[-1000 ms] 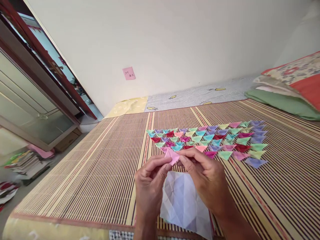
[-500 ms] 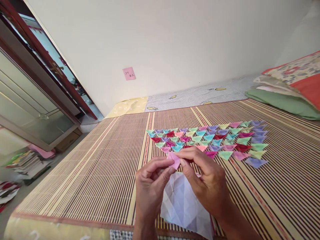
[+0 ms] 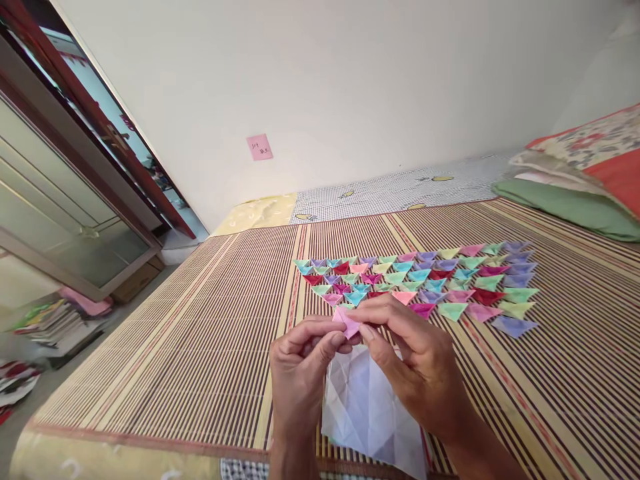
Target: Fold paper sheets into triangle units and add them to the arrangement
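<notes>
A small folded piece of pink paper (image 3: 346, 323) is pinched between the fingertips of both hands, above the near part of the mat. My left hand (image 3: 305, 357) grips its lower left side with thumb and forefinger. On its right side, my right hand (image 3: 413, 353) holds the edge between thumb and fingers. Below the hands lies a creased whitish sheet of paper (image 3: 370, 407), partly covered by the right hand. Just beyond are rows of folded paper triangles (image 3: 400, 277) in many colours; some of the nearest are hidden behind my right hand.
A striped bamboo mat (image 3: 200, 347) covers the bed. Folded bedding (image 3: 570, 207) and a patterned pillow (image 3: 590, 143) lie at the right. A pink note (image 3: 259, 147) is stuck on the wall. Stacked books or papers (image 3: 53, 327) stand low at the left, by a sliding door (image 3: 60, 200).
The pink paper has turned slightly in my fingertips and its visible outline looks more pointed. My left thumb has shifted a little. The triangles lie as before.
</notes>
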Demonstrator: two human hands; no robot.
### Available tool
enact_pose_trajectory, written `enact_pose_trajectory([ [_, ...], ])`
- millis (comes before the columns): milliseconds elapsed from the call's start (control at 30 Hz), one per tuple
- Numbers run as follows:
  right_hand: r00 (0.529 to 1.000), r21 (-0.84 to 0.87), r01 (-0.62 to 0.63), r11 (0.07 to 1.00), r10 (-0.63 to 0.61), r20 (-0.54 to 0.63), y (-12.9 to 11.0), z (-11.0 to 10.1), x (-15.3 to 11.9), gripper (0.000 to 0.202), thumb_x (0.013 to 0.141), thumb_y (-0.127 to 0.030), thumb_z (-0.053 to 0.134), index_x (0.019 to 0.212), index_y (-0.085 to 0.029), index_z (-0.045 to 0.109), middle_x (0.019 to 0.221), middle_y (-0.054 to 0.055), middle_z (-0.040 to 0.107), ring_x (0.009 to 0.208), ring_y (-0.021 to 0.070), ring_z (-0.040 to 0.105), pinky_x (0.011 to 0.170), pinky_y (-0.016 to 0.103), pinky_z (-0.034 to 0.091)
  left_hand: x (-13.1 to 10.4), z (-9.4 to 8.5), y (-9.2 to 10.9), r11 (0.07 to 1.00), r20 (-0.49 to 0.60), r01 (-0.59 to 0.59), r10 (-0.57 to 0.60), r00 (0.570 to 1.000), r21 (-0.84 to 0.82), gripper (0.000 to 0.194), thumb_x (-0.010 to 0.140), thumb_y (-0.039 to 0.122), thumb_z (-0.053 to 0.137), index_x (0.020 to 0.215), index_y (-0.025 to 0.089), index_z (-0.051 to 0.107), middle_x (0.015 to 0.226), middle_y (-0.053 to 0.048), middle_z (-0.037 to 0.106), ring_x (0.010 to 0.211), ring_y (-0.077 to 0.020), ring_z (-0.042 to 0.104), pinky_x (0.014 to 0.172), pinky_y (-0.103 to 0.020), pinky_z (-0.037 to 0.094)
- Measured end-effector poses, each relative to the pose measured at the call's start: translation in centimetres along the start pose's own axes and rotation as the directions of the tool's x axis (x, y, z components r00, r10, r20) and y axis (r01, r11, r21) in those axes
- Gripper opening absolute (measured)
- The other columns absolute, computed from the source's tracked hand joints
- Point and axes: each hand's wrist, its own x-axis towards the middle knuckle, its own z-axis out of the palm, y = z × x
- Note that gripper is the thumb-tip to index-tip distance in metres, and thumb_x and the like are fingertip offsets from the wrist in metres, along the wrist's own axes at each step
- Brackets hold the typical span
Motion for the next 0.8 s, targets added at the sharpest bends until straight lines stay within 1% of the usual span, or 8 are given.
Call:
enact_pose_trajectory([
  [133,1.0,0.029,-0.006,1.0,0.006,-0.003,0.1,0.1,-0.1,0.017,0.094,-0.011,0.069,0.104,-0.023,0.074,0.098,0.0,0.073,0.093,0.0136,0.07,0.082,0.025,0.057,-0.1,0.4,0.1,1.0,-0.053,-0.012,0.013,0.999,0.017,0.001,0.083,0.024,0.085,0.084,0.023,0.085,0.076,-0.001,0.08,0.063,-0.01,0.073,0.064,-0.016,0.062],
  [200,1.0,0.034,-0.007,0.999,0.007,-0.016,0.1,0.2,-0.2,0.014,0.095,-0.01,0.067,0.097,-0.023,0.073,0.094,-0.001,0.072,0.09,0.0124,0.07,0.082,0.024,0.055,-0.2,0.5,0.2,0.999,-0.074,-0.007,0.009,0.997,0.031,0.002,0.084,0.025,0.085,0.084,0.023,0.085,0.074,-0.001,0.08,0.062,-0.0105,0.074,0.064,-0.017,0.062],
  [333,0.999,0.073,-0.031,0.997,0.033,-0.031,-0.1,0.7,-0.3,0.015,0.097,-0.011,0.064,0.087,-0.022,0.068,0.089,-0.002,0.069,0.087,0.0119,0.068,0.077,0.024,0.055,-0.4,0.7,0.3,0.999,-0.097,0.01,-0.005,0.995,0.053,0.002,0.084,0.023,0.085,0.085,0.022,0.084,0.074,-0.001,0.081,0.062,-0.0109,0.075,0.065,-0.017,0.063],
  [433,0.995,0.112,-0.072,0.991,0.078,-0.054,-0.2,1.0,-0.5,0.015,0.096,-0.012,0.062,0.085,-0.022,0.066,0.087,-0.002,0.067,0.084,0.0125,0.067,0.075,0.025,0.055,-0.6,0.9,0.4,0.998,-0.119,0.009,-0.001,0.993,0.064,0.002,0.084,0.022,0.084,0.084,0.021,0.082,0.072,-0.001,0.081,0.061,-0.0119,0.075,0.064,-0.018,0.064],
  [500,0.993,0.104,-0.094,0.99,0.101,-0.064,-0.1,1.1,-0.6,0.015,0.096,-0.013,0.061,0.084,-0.022,0.065,0.088,-0.001,0.067,0.085,0.0132,0.068,0.077,0.027,0.056,-0.6,1.1,0.5,0.996,-0.134,0.005,0.008,0.991,0.093,0.003,0.085,0.021,0.083,0.083,0.02,0.082,0.071,-0.001,0.081,0.061,-0.0129,0.076,0.063,-0.019,0.064],
  [600,0.991,0.061,-0.109,0.992,0.114,-0.074,0.0,1.2,-0.6,0.015,0.094,-0.013,0.061,0.082,-0.021,0.064,0.089,-0.001,0.068,0.086,0.0139,0.069,0.08,0.029,0.056,-0.6,1.3,0.6,0.986,-0.161,-0.015,0.043,0.986,0.169,0.005,0.085,0.02,0.081,0.08,0.02,0.081,0.07,-0.001,0.08,0.061,-0.0132,0.076,0.061,-0.019,0.064],
  [700,0.99,0.02,-0.106,0.994,0.107,-0.088,0.0,1.4,-0.6,0.014,0.092,-0.012,0.061,0.081,-0.022,0.062,0.089,-0.001,0.069,0.085,0.014,0.069,0.081,0.03,0.056,-0.8,1.5,0.4,0.968,-0.173,-0.062,0.106,0.979,0.244,0.005,0.086,0.02,0.081,0.081,0.02,0.081,0.069,0.0,0.079,0.059,-0.0128,0.075,0.059,-0.019,0.064],
  [800,0.986,0.008,-0.11,0.994,0.11,-0.125,0.0,1.6,-0.6,0.014,0.09,-0.011,0.061,0.082,-0.022,0.061,0.088,-0.002,0.069,0.084,0.0138,0.069,0.08,0.029,0.057,-1.0,1.8,0.2,0.948,-0.185,-0.107,0.168,0.968,0.299,0.003,0.086,0.02,0.081,0.083,0.02,0.08,0.069,0.001,0.078,0.058,-0.013,0.074,0.058,-0.02,0.064],
])
